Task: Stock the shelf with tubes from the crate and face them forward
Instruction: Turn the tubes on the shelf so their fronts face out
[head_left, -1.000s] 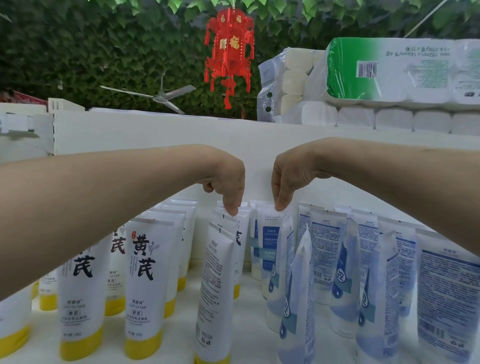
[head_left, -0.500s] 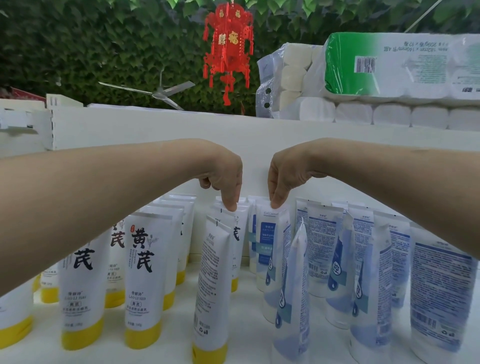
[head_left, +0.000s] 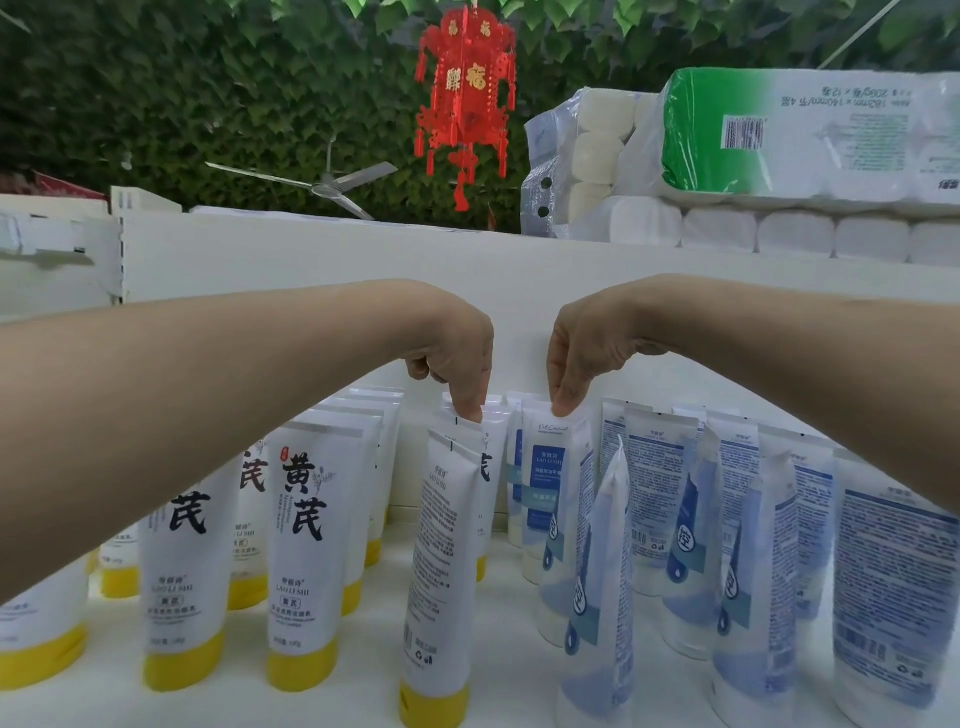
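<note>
White shelf (head_left: 519, 623) below me carries upright yellow-capped tubes (head_left: 306, 519) at left. My left hand (head_left: 457, 358) pinches the top crimp of the middle tube (head_left: 493, 441); just beside it, my right hand (head_left: 582, 353) pinches a blue-label tube (head_left: 545, 467) at its top. Blue tubes (head_left: 893, 597) fill the right, several back-out.

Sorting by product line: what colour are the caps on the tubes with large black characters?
Yellow caps, clearest in the head view.
</note>
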